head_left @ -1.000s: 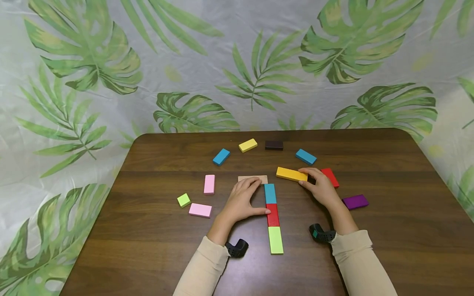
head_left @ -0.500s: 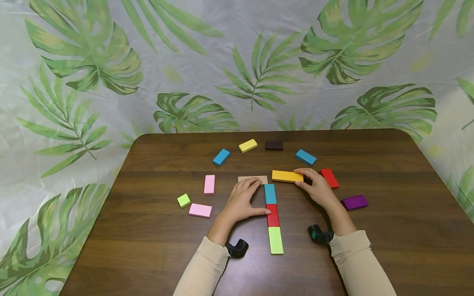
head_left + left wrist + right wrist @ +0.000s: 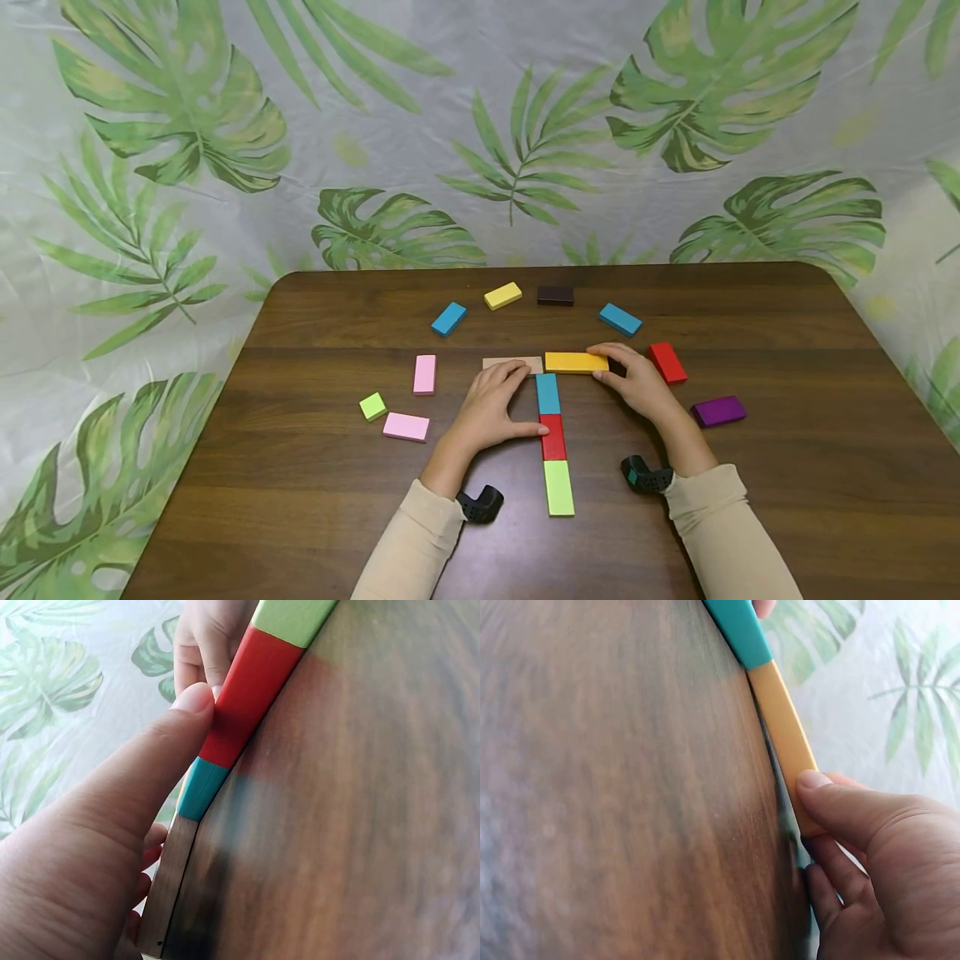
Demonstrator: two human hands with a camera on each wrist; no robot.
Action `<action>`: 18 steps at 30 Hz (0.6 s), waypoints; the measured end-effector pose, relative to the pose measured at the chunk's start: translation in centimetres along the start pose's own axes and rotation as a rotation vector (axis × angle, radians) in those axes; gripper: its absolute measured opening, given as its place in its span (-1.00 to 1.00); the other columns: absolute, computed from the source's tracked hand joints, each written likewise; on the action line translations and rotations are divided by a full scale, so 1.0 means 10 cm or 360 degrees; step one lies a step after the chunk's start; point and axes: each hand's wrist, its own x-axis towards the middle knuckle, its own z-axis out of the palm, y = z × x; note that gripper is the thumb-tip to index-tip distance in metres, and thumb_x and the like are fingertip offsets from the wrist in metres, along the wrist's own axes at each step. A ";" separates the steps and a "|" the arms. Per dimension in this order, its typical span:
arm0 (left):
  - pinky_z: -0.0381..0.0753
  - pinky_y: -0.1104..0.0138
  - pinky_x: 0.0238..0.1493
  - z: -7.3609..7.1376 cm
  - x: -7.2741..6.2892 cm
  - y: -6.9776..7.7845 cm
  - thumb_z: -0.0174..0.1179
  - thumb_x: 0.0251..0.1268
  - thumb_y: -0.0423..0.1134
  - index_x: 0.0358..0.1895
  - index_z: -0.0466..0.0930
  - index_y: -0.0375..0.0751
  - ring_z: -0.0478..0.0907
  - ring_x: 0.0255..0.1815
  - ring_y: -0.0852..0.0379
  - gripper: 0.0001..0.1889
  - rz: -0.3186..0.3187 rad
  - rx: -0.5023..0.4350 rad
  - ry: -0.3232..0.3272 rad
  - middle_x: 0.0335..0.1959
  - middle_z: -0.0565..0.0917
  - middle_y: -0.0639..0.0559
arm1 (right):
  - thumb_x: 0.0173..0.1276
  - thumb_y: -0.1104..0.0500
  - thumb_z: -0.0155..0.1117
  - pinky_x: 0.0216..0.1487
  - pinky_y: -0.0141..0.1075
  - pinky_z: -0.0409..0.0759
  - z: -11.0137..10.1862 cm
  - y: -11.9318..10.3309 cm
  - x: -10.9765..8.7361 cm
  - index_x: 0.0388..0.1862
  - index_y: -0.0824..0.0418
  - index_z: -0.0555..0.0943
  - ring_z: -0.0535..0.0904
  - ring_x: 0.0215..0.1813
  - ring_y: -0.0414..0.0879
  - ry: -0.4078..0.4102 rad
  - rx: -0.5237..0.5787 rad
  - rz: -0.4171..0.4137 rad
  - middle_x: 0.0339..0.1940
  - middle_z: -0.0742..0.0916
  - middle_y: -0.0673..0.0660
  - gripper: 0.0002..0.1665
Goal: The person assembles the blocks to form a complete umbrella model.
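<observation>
In the head view my right hand point(image 3: 632, 379) pinches the right end of an orange-yellow wooden block point(image 3: 576, 362) between thumb and fingers. The block lies level at the top of a column, its left end right at a plain wood block point(image 3: 517, 364). Below run a blue block point(image 3: 548, 393), a red block point(image 3: 553, 442) and a lime green block point(image 3: 558, 488), end to end. My left hand point(image 3: 487, 408) is spread: the fingertips rest at the plain block and the thumb point(image 3: 176, 724) touches the red block's side, as the left wrist view shows.
Loose blocks lie in an arc around: lime cube point(image 3: 372, 407), pink blocks point(image 3: 424, 375), blue point(image 3: 448, 319), yellow point(image 3: 502, 295), black point(image 3: 555, 296), another blue point(image 3: 619, 318), red point(image 3: 667, 362) and purple point(image 3: 718, 411). A leaf-patterned cloth point(image 3: 405, 125) hangs behind the table point(image 3: 285, 517).
My right hand has slid the orange-yellow block left and slightly nearer, turning it from slanted to level beside the plain wood block. My left hand has stayed put.
</observation>
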 end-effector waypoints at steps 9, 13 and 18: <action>-0.03 0.15 0.28 0.01 0.01 -0.01 0.21 -0.22 0.38 0.31 0.23 -0.11 0.05 0.30 0.14 -0.02 0.0008 0.0001 0.0007 0.27 0.22 0.08 | 0.23 0.28 0.20 0.19 0.06 0.17 0.01 0.00 0.02 0.12 0.26 0.48 0.29 0.20 0.13 -0.0047 -0.0019 0.0010 0.14 0.47 0.24 -0.56; -0.05 0.15 0.29 0.01 0.01 -0.02 0.20 -0.22 0.40 0.31 0.23 -0.10 0.05 0.30 0.15 -0.02 0.0012 0.0013 0.0004 0.27 0.23 0.09 | 0.23 0.29 0.19 0.19 0.07 0.17 0.01 0.00 0.02 0.13 0.25 0.48 0.28 0.21 0.14 -0.0059 -0.0025 0.0015 0.16 0.46 0.24 -0.56; -0.05 0.15 0.29 0.01 0.01 -0.01 0.17 -0.19 0.40 0.32 0.23 -0.11 0.05 0.30 0.15 -0.03 0.0031 0.0017 0.0002 0.27 0.23 0.10 | 0.23 0.29 0.20 0.19 0.07 0.16 0.01 0.00 0.02 0.13 0.25 0.48 0.29 0.21 0.13 -0.0055 -0.0022 0.0015 0.16 0.47 0.24 -0.55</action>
